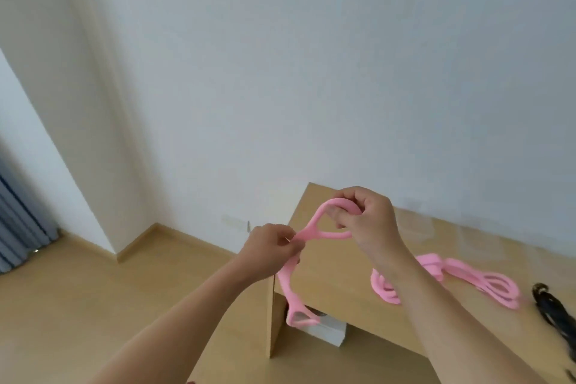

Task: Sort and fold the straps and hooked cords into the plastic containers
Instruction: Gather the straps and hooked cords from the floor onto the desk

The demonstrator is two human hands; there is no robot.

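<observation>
Pink strap (314,229) is doubling over above the table's (330,277) corner as I'm pinching its middle with my left hand (271,246) and curling my right hand (367,218) round the loop, folding it small enough for the clear containers (417,223) behind.

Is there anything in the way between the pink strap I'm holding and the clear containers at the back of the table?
Nothing visible blocks it. Both hands, left hand and right hand, hold the pink strap in the air over the table's left end. The clear containers sit just behind; the other pink straps lie off to the right.
</observation>
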